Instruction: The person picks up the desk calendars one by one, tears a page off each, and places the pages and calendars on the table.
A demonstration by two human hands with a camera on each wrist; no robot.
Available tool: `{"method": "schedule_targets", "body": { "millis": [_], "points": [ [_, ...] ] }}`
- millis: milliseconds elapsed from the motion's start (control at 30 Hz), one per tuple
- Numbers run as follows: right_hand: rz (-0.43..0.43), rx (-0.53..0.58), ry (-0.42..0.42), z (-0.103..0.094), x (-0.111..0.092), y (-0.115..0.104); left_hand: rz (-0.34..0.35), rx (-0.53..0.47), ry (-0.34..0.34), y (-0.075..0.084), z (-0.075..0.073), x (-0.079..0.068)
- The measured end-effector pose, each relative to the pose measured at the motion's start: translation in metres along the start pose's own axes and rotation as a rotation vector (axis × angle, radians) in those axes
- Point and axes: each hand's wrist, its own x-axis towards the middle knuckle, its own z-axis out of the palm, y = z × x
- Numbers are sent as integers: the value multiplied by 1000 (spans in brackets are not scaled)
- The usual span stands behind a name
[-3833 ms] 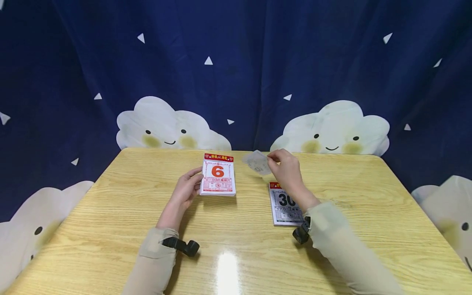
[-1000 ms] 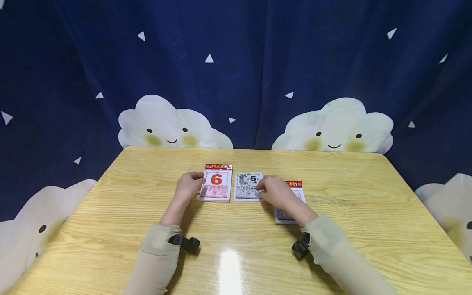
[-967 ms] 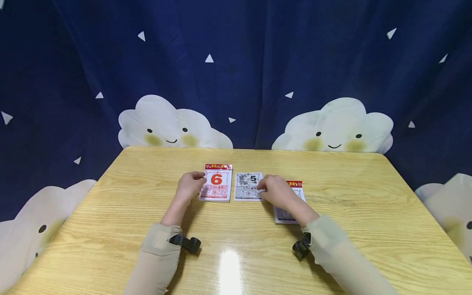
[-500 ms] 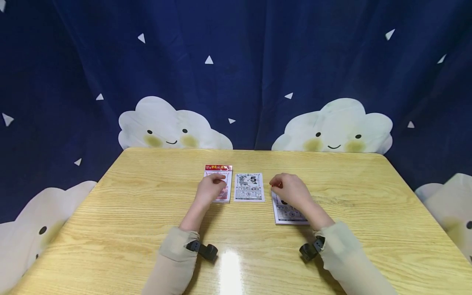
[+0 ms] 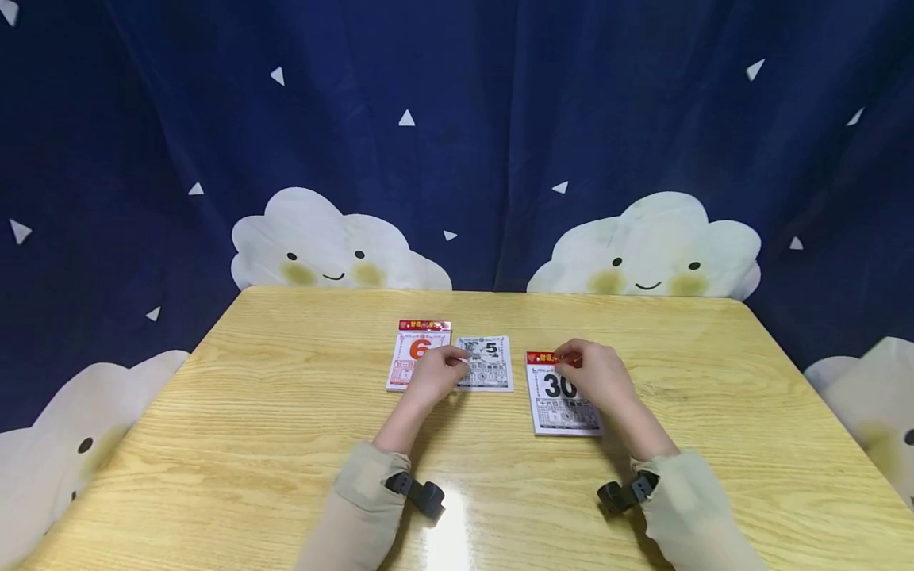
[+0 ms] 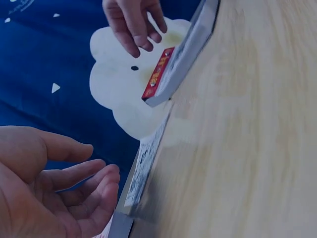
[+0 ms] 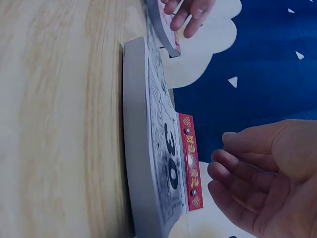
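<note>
In the head view, a tear-off calendar [image 5: 404, 366] with a red 6 lies flat on the table. Beside it is a loose calendar sheet [image 5: 491, 374] marked 5. My left hand [image 5: 433, 377] hovers above the gap between these two, covering part of both; its loosely bent fingers hold nothing in the left wrist view. To the right lies a second tear-off calendar [image 5: 564, 416] showing a black 30. Over its upper right part is my right hand [image 5: 600, 377], empty, with thumb and fingers apart near the red header [image 7: 192, 163] in the right wrist view.
The wooden table [image 5: 250, 412] extends around the papers on all sides. Behind its far edge hangs a dark blue curtain [image 5: 471, 119] with clouds and triangles. A black wrist camera [image 5: 421, 493] sits on each sleeve.
The 6 calendar, earlier held up, and the torn 5 sheet were laid on the table. Both hands let go; the left moved right over the sheet, the right moved right over the 30 calendar.
</note>
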Motion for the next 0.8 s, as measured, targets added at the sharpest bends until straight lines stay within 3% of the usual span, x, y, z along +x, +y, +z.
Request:
{"method": "schedule_targets", "body": {
  "millis": [167,333,467,633,800],
  "points": [
    [39,33,10,-5,-7,9,-7,-19,-36,5,9,-2],
    [64,6,14,-9,-13,18,52,-58,-98,7,22,-4],
    [107,-8,-5,-10,-17,23,37,-79,-157,10,32,-6],
    [168,-42,-33,-10,-21,27,-8,-14,-187,18,42,-8],
    [219,-67,-95,-10,-24,29,31,58,-214,23,51,-11]
  ]
}}
